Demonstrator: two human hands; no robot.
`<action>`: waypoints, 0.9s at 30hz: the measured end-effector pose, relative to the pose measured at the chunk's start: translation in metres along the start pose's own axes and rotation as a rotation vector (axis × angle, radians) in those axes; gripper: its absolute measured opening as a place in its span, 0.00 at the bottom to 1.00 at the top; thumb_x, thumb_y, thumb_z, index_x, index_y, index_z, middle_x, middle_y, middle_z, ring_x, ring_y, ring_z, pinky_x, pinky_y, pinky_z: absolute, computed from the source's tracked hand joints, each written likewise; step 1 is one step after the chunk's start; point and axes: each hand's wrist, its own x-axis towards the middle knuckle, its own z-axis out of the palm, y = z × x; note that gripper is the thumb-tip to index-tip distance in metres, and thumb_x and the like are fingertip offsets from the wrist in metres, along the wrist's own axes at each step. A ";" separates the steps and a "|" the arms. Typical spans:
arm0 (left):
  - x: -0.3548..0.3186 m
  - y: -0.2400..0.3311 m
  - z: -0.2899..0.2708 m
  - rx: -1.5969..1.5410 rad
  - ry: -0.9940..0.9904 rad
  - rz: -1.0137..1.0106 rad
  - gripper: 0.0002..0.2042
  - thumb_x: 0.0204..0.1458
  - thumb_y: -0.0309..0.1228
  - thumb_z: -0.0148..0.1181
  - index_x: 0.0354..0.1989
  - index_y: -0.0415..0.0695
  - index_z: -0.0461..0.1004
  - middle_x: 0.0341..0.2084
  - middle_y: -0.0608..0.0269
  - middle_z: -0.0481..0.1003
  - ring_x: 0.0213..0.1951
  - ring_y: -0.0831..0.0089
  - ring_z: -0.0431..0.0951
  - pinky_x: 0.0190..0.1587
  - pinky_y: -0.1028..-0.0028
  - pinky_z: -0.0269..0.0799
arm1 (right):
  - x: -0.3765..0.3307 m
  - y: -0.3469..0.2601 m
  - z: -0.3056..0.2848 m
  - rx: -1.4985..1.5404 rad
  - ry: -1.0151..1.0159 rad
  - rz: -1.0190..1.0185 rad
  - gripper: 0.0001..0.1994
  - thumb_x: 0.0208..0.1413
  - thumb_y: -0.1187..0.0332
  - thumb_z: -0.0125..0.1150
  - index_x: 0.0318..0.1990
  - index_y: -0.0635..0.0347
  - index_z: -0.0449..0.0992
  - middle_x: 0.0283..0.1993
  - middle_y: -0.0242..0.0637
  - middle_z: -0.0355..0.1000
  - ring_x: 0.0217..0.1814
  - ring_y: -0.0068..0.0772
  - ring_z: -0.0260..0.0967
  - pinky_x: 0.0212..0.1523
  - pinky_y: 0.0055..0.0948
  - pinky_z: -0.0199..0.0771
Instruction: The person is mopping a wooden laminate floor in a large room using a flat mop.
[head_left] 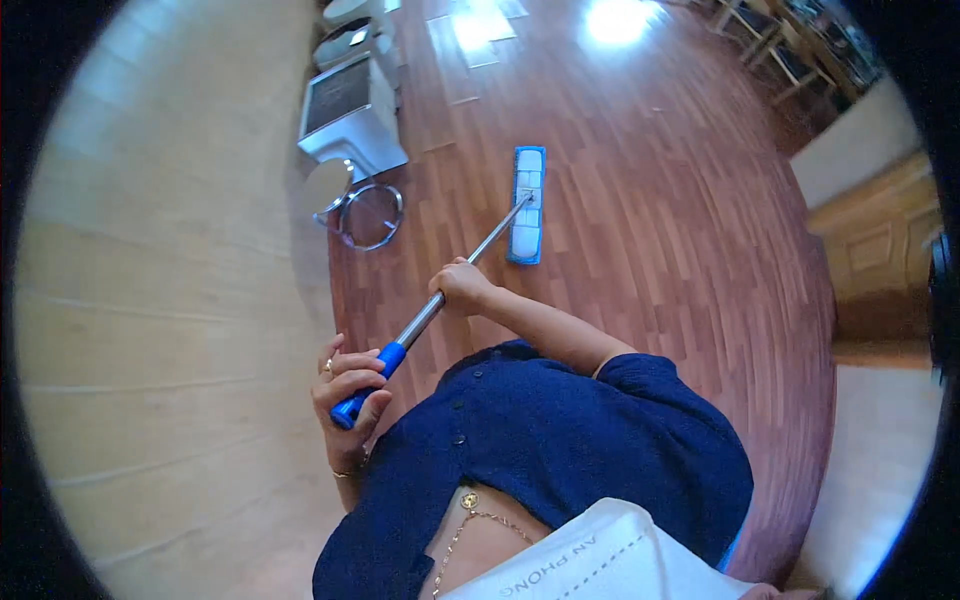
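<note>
A flat mop [497, 233] slants across the middle of the view, held in a person's two bare hands over a wood-patterned floor [640, 200]. Its long handle runs diagonally, from the near left, beside the person's body, up to the far right, where it meets the mop head [528, 212] at about the middle. The head's own long axis lies differently: it runs almost straight from near to far, the far end leaning very slightly right, so handle and head form a slanted angle. The head rests flat on the floor, ahead of the person and a little right of the hands.

The mop head is a narrow rectangle with white, segmented panels on top, edged all round by a bright blue pad [524, 262]. The thin, shiny silver pole [418, 322] thickens toward the person and ends in a glossy blue grip [394, 356] with a rounded tip.

The left hand [350, 388], wearing a ring, has its fingers and thumb wrapped loosely around the blue grip at the near end. The right hand [462, 285] is farther along, its fingers clenched round the silver pole.

To the far left, near a pale wall [170, 300], stand a round chrome-framed seat [370, 217] and a white box-shaped unit with a dark top [362, 125]. On the right is a brown wooden panel [880, 250].
</note>
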 end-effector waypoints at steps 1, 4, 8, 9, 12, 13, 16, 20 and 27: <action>0.007 0.000 -0.003 -0.036 -0.021 0.010 0.09 0.36 0.34 0.69 0.24 0.44 0.78 0.27 0.59 0.78 0.40 0.62 0.79 0.64 0.57 0.49 | -0.004 -0.001 -0.004 -0.010 0.015 0.035 0.07 0.38 0.63 0.61 0.15 0.48 0.71 0.22 0.36 0.72 0.33 0.43 0.71 0.40 0.42 0.64; 0.024 -0.009 -0.003 -0.101 -0.154 0.097 0.09 0.36 0.33 0.69 0.24 0.44 0.78 0.28 0.58 0.78 0.40 0.61 0.79 0.64 0.57 0.49 | -0.023 -0.003 -0.013 -0.037 0.076 0.196 0.09 0.44 0.61 0.60 0.16 0.49 0.73 0.23 0.37 0.73 0.33 0.42 0.72 0.40 0.42 0.64; 0.032 -0.018 -0.002 -0.104 -0.380 0.244 0.09 0.36 0.34 0.68 0.23 0.44 0.77 0.28 0.58 0.78 0.39 0.61 0.79 0.64 0.58 0.49 | -0.066 -0.009 -0.002 -0.055 0.269 0.313 0.11 0.45 0.58 0.60 0.16 0.49 0.73 0.22 0.38 0.72 0.31 0.42 0.72 0.39 0.42 0.64; 0.037 -0.016 -0.002 -0.129 -0.410 0.256 0.09 0.36 0.34 0.68 0.23 0.44 0.77 0.28 0.58 0.78 0.39 0.61 0.79 0.64 0.58 0.49 | -0.074 -0.012 -0.003 -0.064 0.282 0.351 0.11 0.45 0.58 0.60 0.16 0.49 0.73 0.22 0.38 0.72 0.31 0.42 0.72 0.39 0.42 0.64; 0.042 -0.016 0.002 -0.175 -0.509 0.310 0.08 0.36 0.34 0.67 0.23 0.44 0.77 0.27 0.59 0.78 0.39 0.62 0.80 0.64 0.58 0.49 | -0.096 -0.023 0.001 -0.121 0.398 0.435 0.07 0.40 0.61 0.60 0.16 0.47 0.73 0.23 0.35 0.73 0.32 0.41 0.73 0.37 0.40 0.63; 0.044 -0.019 0.005 -0.185 -0.534 0.338 0.08 0.37 0.34 0.67 0.22 0.44 0.77 0.27 0.59 0.78 0.38 0.62 0.80 0.64 0.58 0.50 | -0.103 -0.023 0.004 -0.127 0.403 0.463 0.07 0.41 0.60 0.60 0.17 0.47 0.73 0.23 0.35 0.74 0.31 0.41 0.73 0.36 0.40 0.63; 0.046 -0.030 0.013 -0.221 -0.545 0.396 0.07 0.38 0.34 0.66 0.22 0.45 0.77 0.25 0.60 0.77 0.37 0.62 0.80 0.63 0.58 0.51 | -0.122 -0.021 -0.005 -0.010 0.504 0.388 0.06 0.37 0.66 0.62 0.21 0.52 0.71 0.22 0.37 0.71 0.30 0.44 0.72 0.32 0.41 0.66; 0.034 -0.024 0.017 -0.248 -0.530 0.426 0.06 0.39 0.33 0.64 0.21 0.44 0.76 0.23 0.60 0.77 0.35 0.62 0.80 0.61 0.57 0.55 | -0.170 0.007 0.016 0.030 0.663 0.315 0.08 0.33 0.73 0.63 0.25 0.57 0.71 0.24 0.41 0.70 0.31 0.47 0.71 0.30 0.41 0.68; 0.024 -0.006 0.024 -0.298 -0.502 0.550 0.07 0.39 0.33 0.62 0.19 0.43 0.75 0.21 0.59 0.76 0.33 0.62 0.80 0.58 0.57 0.58 | -0.186 -0.011 0.025 -0.149 0.576 0.639 0.21 0.48 0.48 0.62 0.17 0.54 0.69 0.21 0.40 0.69 0.30 0.47 0.69 0.31 0.44 0.64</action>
